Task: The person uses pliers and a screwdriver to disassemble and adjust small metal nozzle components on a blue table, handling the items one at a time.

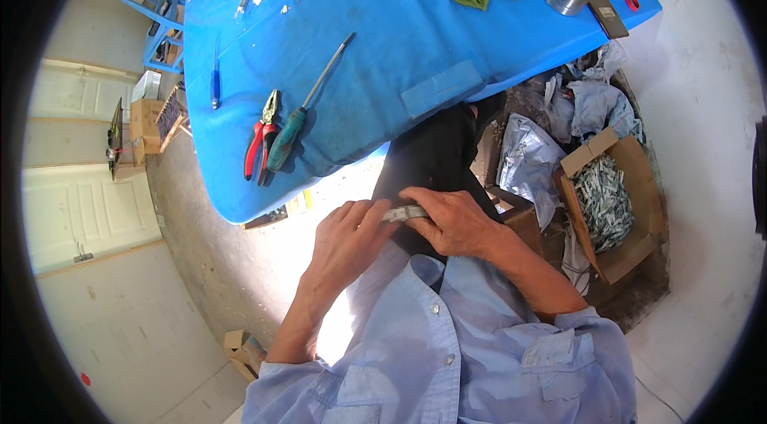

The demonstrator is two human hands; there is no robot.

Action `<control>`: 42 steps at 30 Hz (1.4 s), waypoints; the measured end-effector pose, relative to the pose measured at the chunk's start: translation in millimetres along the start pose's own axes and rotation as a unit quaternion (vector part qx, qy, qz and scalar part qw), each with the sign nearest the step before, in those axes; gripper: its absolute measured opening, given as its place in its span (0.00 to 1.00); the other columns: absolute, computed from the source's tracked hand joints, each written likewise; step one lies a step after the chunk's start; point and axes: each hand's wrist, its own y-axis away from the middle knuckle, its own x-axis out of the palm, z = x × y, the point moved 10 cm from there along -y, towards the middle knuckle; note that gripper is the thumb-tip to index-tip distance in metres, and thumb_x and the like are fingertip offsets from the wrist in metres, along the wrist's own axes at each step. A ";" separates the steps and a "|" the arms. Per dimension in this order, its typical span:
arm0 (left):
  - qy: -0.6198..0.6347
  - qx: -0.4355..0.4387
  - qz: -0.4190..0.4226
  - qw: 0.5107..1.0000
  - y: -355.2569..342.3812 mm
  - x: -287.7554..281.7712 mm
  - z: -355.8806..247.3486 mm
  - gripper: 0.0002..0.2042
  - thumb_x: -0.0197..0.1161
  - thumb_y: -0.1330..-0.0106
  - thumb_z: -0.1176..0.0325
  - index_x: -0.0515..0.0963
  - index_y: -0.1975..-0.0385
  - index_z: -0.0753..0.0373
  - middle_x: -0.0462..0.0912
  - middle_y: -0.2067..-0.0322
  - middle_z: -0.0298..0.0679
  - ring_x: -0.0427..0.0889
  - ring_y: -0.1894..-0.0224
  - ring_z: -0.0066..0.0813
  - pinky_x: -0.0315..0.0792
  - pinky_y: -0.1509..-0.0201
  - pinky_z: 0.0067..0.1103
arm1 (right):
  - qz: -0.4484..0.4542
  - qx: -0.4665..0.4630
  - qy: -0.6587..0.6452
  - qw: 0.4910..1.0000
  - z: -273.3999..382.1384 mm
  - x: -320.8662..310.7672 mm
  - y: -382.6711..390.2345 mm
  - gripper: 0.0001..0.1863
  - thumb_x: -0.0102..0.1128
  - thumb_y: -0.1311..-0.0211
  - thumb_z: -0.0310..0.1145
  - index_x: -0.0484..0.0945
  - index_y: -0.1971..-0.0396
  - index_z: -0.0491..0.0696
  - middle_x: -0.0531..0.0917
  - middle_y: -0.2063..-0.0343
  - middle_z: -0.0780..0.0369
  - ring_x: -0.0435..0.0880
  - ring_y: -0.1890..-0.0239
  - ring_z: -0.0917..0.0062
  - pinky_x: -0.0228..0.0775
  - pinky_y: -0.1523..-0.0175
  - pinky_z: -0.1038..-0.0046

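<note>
The left hand (347, 234) and right hand (457, 220) are closed from opposite ends on a short, flat, silver-grey metal strip (404, 213), fingers curled and pinching it at lap level, just in front of the light-blue shirt (447, 344) and below the near edge of the blue-covered table (383, 48). The step in hand appears to be working or straightening this piece by finger pressure. Any tool use next calls for freeing one hand and reaching up and forward of the left hand to the red-handled pliers (260, 139) or green-handled screwdriver (300, 116); the cardboard box of metal scraps (615, 208) sits well right of the right hand.
</note>
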 end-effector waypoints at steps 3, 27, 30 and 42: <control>-0.019 0.054 -0.016 0.998 0.6 -7.1 -6.7 0.16 0.76 0.43 0.70 0.82 0.55 0.62 0.85 0.62 0.39 0.85 0.57 0.40 0.79 0.54 0.32 | 0.077 0.062 -0.059 0.993 -5.6 12.0 5.5 0.11 0.61 0.29 0.35 0.78 0.55 0.44 0.85 0.65 0.49 0.84 0.61 0.48 0.76 0.57 0.55; -0.084 0.090 0.013 0.992 10.0 -3.3 -3.3 0.13 0.77 0.42 0.65 0.83 0.60 0.59 0.83 0.68 0.32 0.82 0.62 0.32 0.72 0.55 0.30 | 0.065 0.068 -0.051 0.994 1.1 12.4 5.4 0.11 0.65 0.34 0.35 0.80 0.57 0.46 0.84 0.65 0.55 0.84 0.60 0.56 0.75 0.56 0.59; -0.087 0.074 0.042 0.993 13.3 4.8 0.6 0.14 0.76 0.41 0.65 0.83 0.58 0.59 0.83 0.71 0.32 0.81 0.64 0.31 0.72 0.56 0.29 | 0.086 0.049 0.011 0.995 5.6 12.7 4.1 0.12 0.65 0.34 0.35 0.79 0.56 0.46 0.83 0.67 0.56 0.84 0.61 0.55 0.74 0.58 0.58; -0.048 0.045 0.042 0.997 10.6 8.3 8.7 0.13 0.72 0.36 0.68 0.80 0.55 0.64 0.82 0.72 0.35 0.83 0.67 0.37 0.76 0.60 0.32 | 0.032 -0.049 0.112 0.992 20.0 9.4 -7.2 0.12 0.68 0.36 0.36 0.75 0.63 0.47 0.80 0.72 0.58 0.84 0.67 0.59 0.75 0.65 0.59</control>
